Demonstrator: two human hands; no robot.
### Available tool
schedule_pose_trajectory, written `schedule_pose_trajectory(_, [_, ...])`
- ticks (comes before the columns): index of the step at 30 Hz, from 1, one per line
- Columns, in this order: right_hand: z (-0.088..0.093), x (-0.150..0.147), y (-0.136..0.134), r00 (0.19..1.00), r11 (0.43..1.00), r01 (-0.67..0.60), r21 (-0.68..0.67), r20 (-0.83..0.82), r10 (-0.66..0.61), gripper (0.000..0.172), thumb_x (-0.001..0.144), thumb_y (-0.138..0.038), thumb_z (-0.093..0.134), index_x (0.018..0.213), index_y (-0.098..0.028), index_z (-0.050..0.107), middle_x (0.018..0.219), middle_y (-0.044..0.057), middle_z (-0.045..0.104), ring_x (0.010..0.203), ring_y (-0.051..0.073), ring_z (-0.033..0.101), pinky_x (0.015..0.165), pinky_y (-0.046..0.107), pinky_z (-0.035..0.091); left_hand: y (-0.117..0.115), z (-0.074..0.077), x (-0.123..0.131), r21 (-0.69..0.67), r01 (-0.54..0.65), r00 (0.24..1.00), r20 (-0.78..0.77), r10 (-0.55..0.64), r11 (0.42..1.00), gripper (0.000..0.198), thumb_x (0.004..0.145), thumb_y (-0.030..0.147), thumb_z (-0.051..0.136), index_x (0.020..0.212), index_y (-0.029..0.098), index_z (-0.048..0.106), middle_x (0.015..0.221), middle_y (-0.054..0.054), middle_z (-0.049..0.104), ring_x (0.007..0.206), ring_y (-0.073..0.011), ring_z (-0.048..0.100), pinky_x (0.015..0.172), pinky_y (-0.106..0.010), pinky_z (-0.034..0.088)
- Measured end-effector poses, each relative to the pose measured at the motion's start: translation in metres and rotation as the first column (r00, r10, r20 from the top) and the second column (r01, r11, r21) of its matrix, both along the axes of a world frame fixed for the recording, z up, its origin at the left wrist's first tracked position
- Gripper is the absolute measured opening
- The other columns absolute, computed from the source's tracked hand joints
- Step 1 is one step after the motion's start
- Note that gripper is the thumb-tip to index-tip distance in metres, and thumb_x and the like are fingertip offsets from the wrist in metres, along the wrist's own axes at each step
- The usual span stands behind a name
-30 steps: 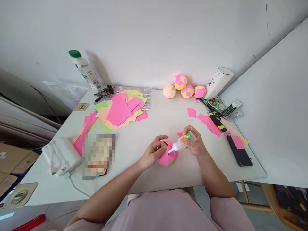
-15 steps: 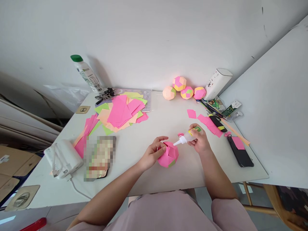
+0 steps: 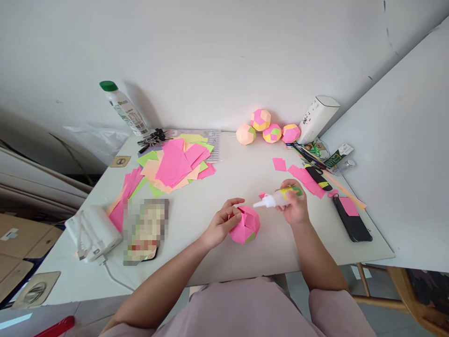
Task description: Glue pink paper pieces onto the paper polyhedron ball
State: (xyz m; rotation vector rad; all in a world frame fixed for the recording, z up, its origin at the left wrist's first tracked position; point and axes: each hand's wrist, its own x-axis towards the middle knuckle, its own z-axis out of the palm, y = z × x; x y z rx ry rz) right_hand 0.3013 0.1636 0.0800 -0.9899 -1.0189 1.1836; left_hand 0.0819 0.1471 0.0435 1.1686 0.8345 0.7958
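My left hand (image 3: pixel 223 223) grips a pink faceted paper ball (image 3: pixel 249 228) at its upper left, thumb and fingers on an open flap. One green facet shows low on the ball. My right hand (image 3: pixel 294 206) is closed around a glue bottle (image 3: pixel 278 198) with a white nozzle and a yellow and green label. The bottle lies almost level, its tip pointing left, just above the ball's top and apart from it. A small pink paper piece (image 3: pixel 262 195) is on the table behind the nozzle.
Coloured paper sheets (image 3: pixel 175 164) are heaped at the back left, near keys (image 3: pixel 154 138) and a green-capped bottle (image 3: pixel 122 110). Several finished paper balls (image 3: pixel 261 120) stand by the wall. A phone (image 3: pixel 145 229) and white power bank (image 3: pixel 94 229) lie left; a black pouch (image 3: pixel 354 227) lies right.
My right hand has drawn the glue bottle slightly up and away from the ball, turning it more level. My left hand and the ball have stayed in place.
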Motion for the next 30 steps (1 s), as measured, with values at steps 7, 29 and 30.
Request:
schedule_pose_trajectory(7, [-0.011,0.024,0.022,0.991,0.996,-0.081,-0.043,-0.114,0.076,0.034,0.062,-0.035,0.075,0.085,-0.025,0.052,0.086,0.001,0.065,0.080,0.018,0.062,0.066,0.033,0.049,0.004,-0.002,-0.003,0.045,0.026,1.000,0.011,-0.026,0.999,0.031,0.085,0.046,0.056,0.072,0.017,0.058,0.135,-0.008,0.040,0.103,-0.0220,0.053,0.071,-0.029,0.045])
schedule_pose_trajectory(29, [-0.029,0.022,0.005,0.415,0.561,0.291,0.775,0.426,-0.804,0.034,0.071,-0.009,0.051,0.102,-0.023,0.054,0.098,0.009,0.055,0.100,0.027,0.055,0.088,0.048,0.046,0.007,-0.002,-0.011,0.317,0.200,0.979,-0.090,-0.180,0.927,0.024,0.090,0.041,0.051,0.079,0.023,0.064,0.131,-0.007,0.047,0.126,-0.0240,0.043,0.112,-0.043,0.021])
schedule_pose_trajectory(30, [-0.028,0.014,0.001,0.536,0.638,0.161,0.753,0.476,-0.697,0.028,0.074,-0.009,0.051,0.096,-0.024,0.056,0.090,0.007,0.057,0.092,0.025,0.058,0.083,0.045,0.049,0.007,-0.001,-0.011,0.312,0.202,0.979,-0.094,-0.181,0.928,0.024,0.090,0.041,0.051,0.079,0.023,0.064,0.131,-0.007,0.047,0.125,-0.0241,0.044,0.113,-0.043,0.021])
